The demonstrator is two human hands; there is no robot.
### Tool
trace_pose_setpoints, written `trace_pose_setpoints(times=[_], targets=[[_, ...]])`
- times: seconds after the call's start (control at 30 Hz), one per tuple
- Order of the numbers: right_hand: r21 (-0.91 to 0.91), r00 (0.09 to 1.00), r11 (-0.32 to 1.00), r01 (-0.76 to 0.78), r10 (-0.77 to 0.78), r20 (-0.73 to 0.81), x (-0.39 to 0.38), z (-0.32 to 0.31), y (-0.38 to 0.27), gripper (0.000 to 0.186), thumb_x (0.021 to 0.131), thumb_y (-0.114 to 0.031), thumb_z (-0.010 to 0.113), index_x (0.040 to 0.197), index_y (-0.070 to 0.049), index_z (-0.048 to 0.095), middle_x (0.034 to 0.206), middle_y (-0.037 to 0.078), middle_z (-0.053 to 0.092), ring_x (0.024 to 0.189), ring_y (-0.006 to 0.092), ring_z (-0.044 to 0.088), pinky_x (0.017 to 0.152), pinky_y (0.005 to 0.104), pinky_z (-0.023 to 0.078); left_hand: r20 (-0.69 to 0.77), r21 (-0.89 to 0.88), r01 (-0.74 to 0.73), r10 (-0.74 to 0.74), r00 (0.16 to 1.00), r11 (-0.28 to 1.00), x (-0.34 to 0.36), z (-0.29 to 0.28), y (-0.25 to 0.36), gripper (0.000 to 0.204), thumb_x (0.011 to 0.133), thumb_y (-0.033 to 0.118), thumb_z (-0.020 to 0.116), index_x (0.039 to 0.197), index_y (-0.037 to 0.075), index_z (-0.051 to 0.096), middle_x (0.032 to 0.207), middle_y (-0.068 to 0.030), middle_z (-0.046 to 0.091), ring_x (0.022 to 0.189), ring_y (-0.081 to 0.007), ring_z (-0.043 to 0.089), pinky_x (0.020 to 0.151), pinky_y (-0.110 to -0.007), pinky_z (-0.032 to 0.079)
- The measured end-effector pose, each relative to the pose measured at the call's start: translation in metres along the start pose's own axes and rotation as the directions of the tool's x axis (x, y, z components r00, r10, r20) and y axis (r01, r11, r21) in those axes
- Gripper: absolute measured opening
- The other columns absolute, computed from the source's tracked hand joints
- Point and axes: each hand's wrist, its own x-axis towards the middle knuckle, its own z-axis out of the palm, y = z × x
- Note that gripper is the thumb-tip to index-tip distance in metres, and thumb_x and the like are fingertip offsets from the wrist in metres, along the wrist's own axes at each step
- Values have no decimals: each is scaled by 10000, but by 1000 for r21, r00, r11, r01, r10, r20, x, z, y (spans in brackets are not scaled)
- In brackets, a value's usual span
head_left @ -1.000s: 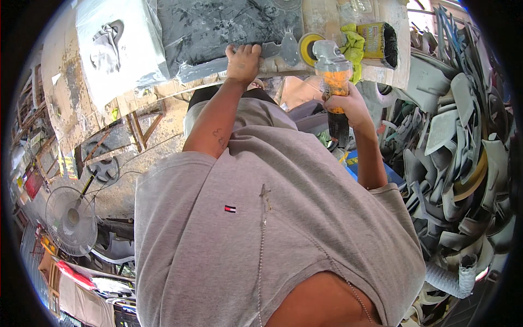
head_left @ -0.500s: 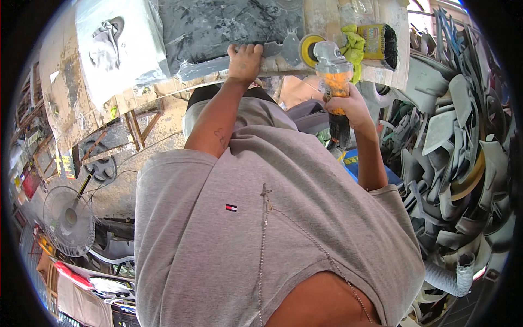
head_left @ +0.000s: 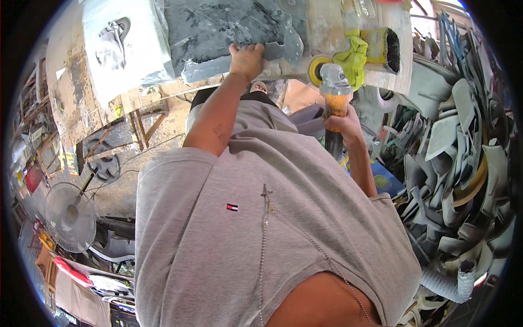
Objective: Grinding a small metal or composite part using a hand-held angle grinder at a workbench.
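One grinder fills your closed right grip, long axis pointing away from you; the grey panel lies ahead-left, nearer your left grip; that one curls at its edge, pinch unclear.

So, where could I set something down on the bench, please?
Mostly bare brown cardboard lies left of the white plastic sheet and between the dark grey panel and crumpled yellow-green cloth. The orange handheld grinder, cloth and boxy yellow container crowd the right.

The right hand grips a grinder near a glove on the table; the left hand rests at the near edge of a panel.
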Motion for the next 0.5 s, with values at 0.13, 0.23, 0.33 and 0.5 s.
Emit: trace_pose_setpoints(times=[0.13, 0.23, 0.33, 0.5], targets=[[-31, 999, 998, 47, -48, -11, 12, 0, -10, 389, 644, 26, 695, 1022, 0, 609, 855, 44, 634, 758, 141, 612, 697, 291, 503, 6, 4, -2, 2, 1000, 1000, -3, -4, -4, 333, 899, 340, 642, 1133, 122, 549, 1087, -95, 690, 1093, -273, 634, 1023, -626, 275], [-54, 989, 987, 149, -148, 22, 29, 1, -18, 394, 644, 24, 698, 1026, 8, 608, 876, 52, 643, 773, 144, 622, 707, 291, 509, -2, 14, -12, 12, 1000, 1000, -2, -2, -6, 355, 904, 358, 638, 1153, 120, 550, 1098, -106, 692, 1100, -284, 633, 1019, -637, 274], [-70, 987, 985, 158, -160, -29, 33, 10, -24, 313, 633, 41, 696, 932, -19, 622, 835, 32, 636, 732, 136, 608, 676, 275, 482, 2, 23, -1, 1, 1000, 1000, -2, -3, -4, 358, 910, 361, 634, 1161, 120, 550, 1099, -105, 691, 1102, -288, 631, 1013, -643, 277], [-48, 993, 992, 119, -118, 33, 41, 6, -25, 422, 632, 13, 713, 1037, -2, 597, 879, 49, 638, 776, 144, 619, 700, 292, 504, -58, 11, 2, -1, 998, 1000, -4, -7, 3, 308, 879, 330, 679, 1085, 128, 571, 1066, -51, 683, 1075, -243, 637, 1033, -612, 282]])
